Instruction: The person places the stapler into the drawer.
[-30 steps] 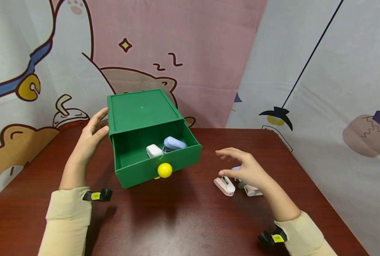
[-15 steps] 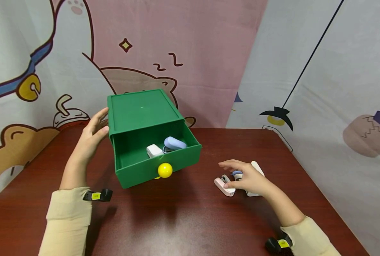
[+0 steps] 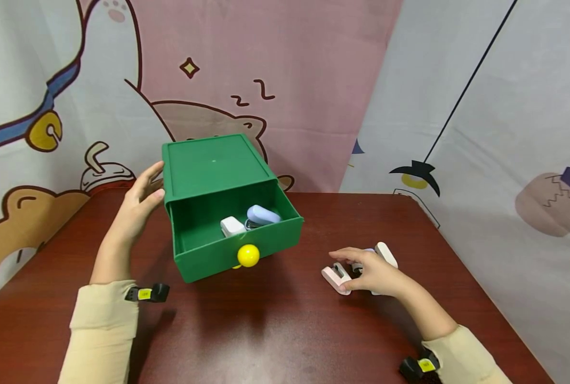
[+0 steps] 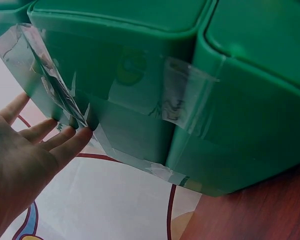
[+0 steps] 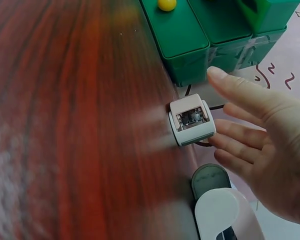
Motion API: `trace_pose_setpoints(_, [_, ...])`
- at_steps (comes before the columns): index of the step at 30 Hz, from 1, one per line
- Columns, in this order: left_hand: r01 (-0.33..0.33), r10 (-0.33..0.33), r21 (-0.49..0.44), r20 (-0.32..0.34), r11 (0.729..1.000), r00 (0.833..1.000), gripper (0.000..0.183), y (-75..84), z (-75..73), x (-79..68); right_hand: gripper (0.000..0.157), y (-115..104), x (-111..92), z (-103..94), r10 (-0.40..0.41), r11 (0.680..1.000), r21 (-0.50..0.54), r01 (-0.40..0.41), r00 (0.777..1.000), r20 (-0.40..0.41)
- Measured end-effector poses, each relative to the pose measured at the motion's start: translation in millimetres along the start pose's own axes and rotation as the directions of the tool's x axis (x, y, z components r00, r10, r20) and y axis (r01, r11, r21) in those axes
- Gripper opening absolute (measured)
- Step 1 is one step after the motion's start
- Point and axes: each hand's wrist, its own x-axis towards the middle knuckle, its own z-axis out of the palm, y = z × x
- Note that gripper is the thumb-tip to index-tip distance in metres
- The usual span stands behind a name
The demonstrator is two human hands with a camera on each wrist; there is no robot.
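Observation:
A green drawer box (image 3: pixel 217 165) has its upper drawer (image 3: pixel 195 237) pulled out. A white stapler (image 3: pixel 232 226) and a light blue stapler (image 3: pixel 263 215) lie in that drawer. My left hand (image 3: pixel 133 208) rests its fingertips on the box's left side; in the left wrist view the fingers (image 4: pixel 70 145) are extended against the green wall. At the right, my right hand (image 3: pixel 373 272) is spread over a pale pink stapler (image 3: pixel 334 275), thumb close to its near end. The right wrist view has a pale stapler (image 5: pixel 192 120) between thumb and fingers, with no firm grip visible.
Beside the right hand stands a white stapler (image 3: pixel 386 255), with a bluish one partly hidden behind the hand. Yellow knobs (image 3: pixel 248 256) stick out at the box's front. A printed curtain (image 3: pixel 285 96) hangs behind the dark red table (image 3: pixel 285 330).
My right hand has come down onto the group of staplers, its thumb reaching the pink one. The white stapler beside the hand now stands tilted up. My left hand and the box have stayed put.

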Motion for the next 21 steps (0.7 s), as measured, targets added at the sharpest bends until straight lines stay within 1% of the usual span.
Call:
trace_pose_setpoints(6, [0.006, -0.006, -0.011, -0.003, 1.000, 1.000, 0.058, -0.2, -0.1, 0.2, 0.070, 6.2, -1.1, 1.3, 0.010, 1.000, -0.020, -0.010, 0.999, 0.036])
trace_pose_setpoints(13, [0.005, -0.005, -0.018, -0.005, 1.000, 1.000, 0.059, 0.1, 0.1, 0.0, 0.072, 5.6, -2.1, 1.2, 0.035, 0.998, -0.047, -0.032, 0.997, 0.073])
trace_pose_setpoints(21, [0.011, -0.011, -0.012, -0.010, 1.000, 1.000, 0.059, -0.3, 0.0, -0.1, 0.069, 4.9, -1.1, 3.1, 0.016, 0.995, -0.102, -0.006, 0.996, 0.089])
